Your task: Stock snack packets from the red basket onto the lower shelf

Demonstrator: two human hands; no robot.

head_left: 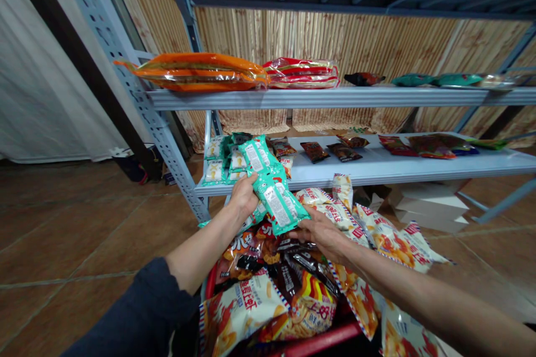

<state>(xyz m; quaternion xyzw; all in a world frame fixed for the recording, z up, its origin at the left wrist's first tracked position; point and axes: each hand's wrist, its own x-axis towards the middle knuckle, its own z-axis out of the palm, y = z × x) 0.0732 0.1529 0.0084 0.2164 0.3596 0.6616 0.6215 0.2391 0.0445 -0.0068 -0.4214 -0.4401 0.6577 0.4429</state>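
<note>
My left hand (243, 196) grips several green snack packets (268, 175) held in a stack in front of the lower shelf. My right hand (320, 230) has its fingers under the lowest green packet (282, 207), supporting its near end. Both hands hover above a red basket (318, 340) heaped with snack bags (268, 295). More green packets (220, 164) lie at the left end of the lower shelf (377, 170), just beyond the held stack.
The upper shelf (335, 97) carries an orange bag (196, 71), red bags (301, 73) and teal packets (435, 80). Small dark and red packets (343, 150) lie on the lower shelf. Flat white boxes (431, 209) sit on the floor under it. A perforated upright post (138, 100) stands left.
</note>
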